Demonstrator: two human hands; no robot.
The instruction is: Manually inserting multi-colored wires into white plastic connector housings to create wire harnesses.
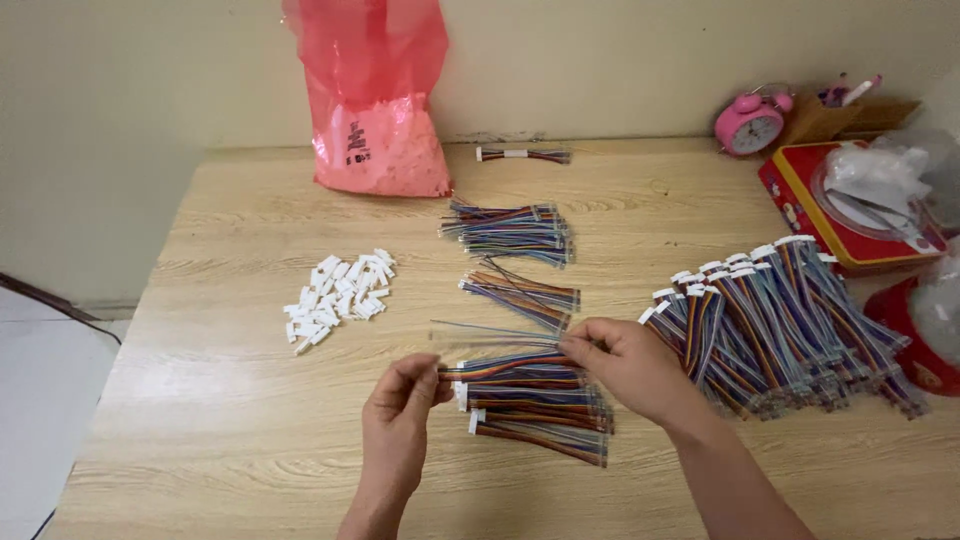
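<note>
Head view: left hand (400,400) and right hand (625,362), each pinching an end of one coloured wire bundle (505,365), held just above a stack of bundles (540,415) on the wooden table (230,420). White connectors (340,298) lie left; large bundle pile (775,320) right.

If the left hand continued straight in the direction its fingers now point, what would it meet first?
The left hand points right, so it would likely first meet the cable bundles beside its fingertips, then the right hand. Depth is hard to judge.
</note>
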